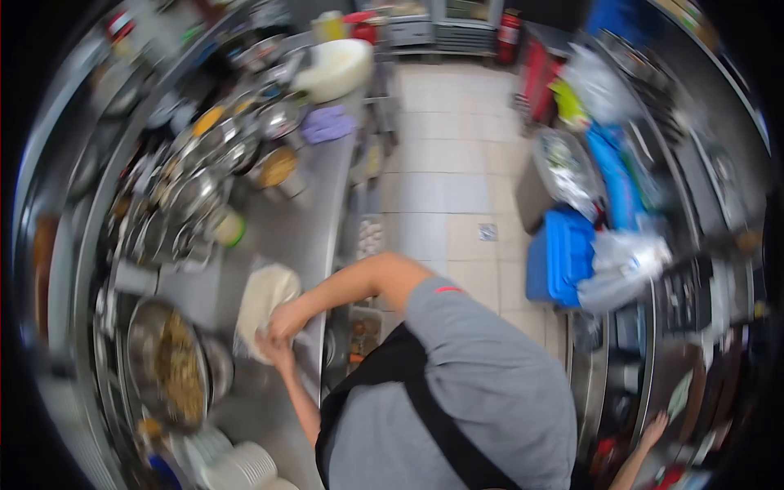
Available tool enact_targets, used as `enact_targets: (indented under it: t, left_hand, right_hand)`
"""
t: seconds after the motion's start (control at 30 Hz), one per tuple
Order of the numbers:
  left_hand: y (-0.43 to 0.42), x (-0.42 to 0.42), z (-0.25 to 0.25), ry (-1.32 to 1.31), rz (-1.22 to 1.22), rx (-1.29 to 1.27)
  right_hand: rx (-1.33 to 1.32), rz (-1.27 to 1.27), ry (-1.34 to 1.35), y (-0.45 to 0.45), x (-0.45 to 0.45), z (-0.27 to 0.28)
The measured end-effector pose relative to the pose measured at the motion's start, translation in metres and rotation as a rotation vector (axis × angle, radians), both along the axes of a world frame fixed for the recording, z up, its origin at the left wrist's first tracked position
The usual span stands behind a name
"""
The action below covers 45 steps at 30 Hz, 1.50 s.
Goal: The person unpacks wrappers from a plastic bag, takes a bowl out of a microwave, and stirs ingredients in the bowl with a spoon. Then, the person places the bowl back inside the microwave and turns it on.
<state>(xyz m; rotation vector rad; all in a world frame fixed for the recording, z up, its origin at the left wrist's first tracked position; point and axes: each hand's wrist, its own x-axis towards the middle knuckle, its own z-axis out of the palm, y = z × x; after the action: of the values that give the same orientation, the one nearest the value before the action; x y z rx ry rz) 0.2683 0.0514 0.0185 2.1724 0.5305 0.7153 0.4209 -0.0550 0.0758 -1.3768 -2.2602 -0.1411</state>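
Note:
A clear plastic bag filled with something whitish [268, 298] lies on the steel counter [282, 220]. My right hand [286, 322] comes across from above, its fingers closed at the near edge of the bag. Just below it my left hand [276, 351] is closed on the same edge, close against the right. Blur hides the exact finger positions and what the bag holds. Beside the bag, a large steel bowl [139, 343] carries a yellowish-brown chopped food [180, 367].
Steel bowls and containers [200, 184] crowd the counter's far part, with a purple cloth [328, 123] nearby. Stacked white dishes [241, 469] stand at the near end. Across the tiled aisle [425, 192] are a blue bin [559, 257] and another person's hand [655, 429].

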Motion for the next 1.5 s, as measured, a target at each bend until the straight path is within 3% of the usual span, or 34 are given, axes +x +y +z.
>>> enact_targets:
  t: [0.03,0.07,0.1,0.13,0.2,0.27,0.33,0.5,0.57,0.73,0.83,0.93,1.03,1.13,1.23,1.37,1.4,1.47,1.5]
  left_hand:
    - [-0.023,0.003,0.024,-0.055,0.043,-0.168]
    - [0.001,0.003,0.003,0.083,0.003,0.120]
    - [-0.013,0.004,0.024,0.096,0.048,0.076]
    - [-0.013,0.005,0.028,0.160,0.062,0.099]
    - [-0.028,0.006,0.046,0.193,0.124,0.073]
    - [-0.026,0.006,0.044,0.231,0.129,0.135]
    - [-0.027,0.007,0.044,0.246,0.138,0.136]
    - [-0.032,0.005,0.038,0.214,0.148,-0.046]
    - [-0.037,0.005,0.040,0.195,0.170,-0.023]
    - [-0.048,0.001,0.054,0.195,0.174,-0.055]
    - [-0.044,0.002,0.041,0.145,0.162,-0.087]
    - [-0.042,0.001,0.044,0.122,0.099,-0.097]
    - [-0.046,0.003,0.057,0.262,0.174,-0.085]
    - [-0.045,0.005,0.040,0.086,0.193,-0.103]
    - [-0.045,0.005,0.040,0.162,0.219,-0.075]
    - [-0.049,0.000,0.056,0.150,0.155,-0.177]
    - [-0.048,-0.003,0.056,0.143,0.131,-0.201]
    - [-0.043,-0.004,0.052,0.130,0.086,-0.220]
    - [-0.041,-0.004,0.049,0.127,0.063,-0.216]
  right_hand:
    - [-0.099,-0.032,0.102,-0.016,-0.001,0.018]
    - [-0.243,-0.083,0.156,-0.035,0.003,0.046]
    - [-0.163,-0.119,0.170,-0.022,0.012,0.015]
    - [-0.247,-0.224,0.233,-0.024,0.013,0.013]
    - [-0.016,-0.081,0.231,-0.028,0.012,0.013]
    - [-0.178,-0.147,-0.026,-0.043,0.002,0.056]
    - [-0.047,-0.125,-0.272,-0.028,0.004,0.032]
    - [-0.020,-0.104,-0.367,-0.018,0.002,0.033]
    - [0.005,-0.128,-0.284,-0.025,0.000,0.040]
    - [-0.049,-0.315,0.323,-0.049,-0.007,0.040]
    - [-0.097,-0.292,0.386,-0.050,-0.010,0.036]
    - [-0.061,-0.294,0.095,-0.050,-0.011,0.037]
    - [-0.032,-0.275,-0.173,-0.039,-0.012,0.033]
    - [-0.066,-0.253,-0.303,-0.026,-0.011,0.029]
    - [-0.049,-0.202,-0.180,-0.028,-0.008,0.037]
    - [-0.109,-0.401,0.511,-0.048,-0.011,0.040]
    - [-0.121,-0.438,0.568,-0.052,-0.016,0.037]
    - [0.087,-0.360,0.409,-0.054,-0.019,0.036]
    - [0.056,-0.334,0.297,-0.051,-0.015,0.035]
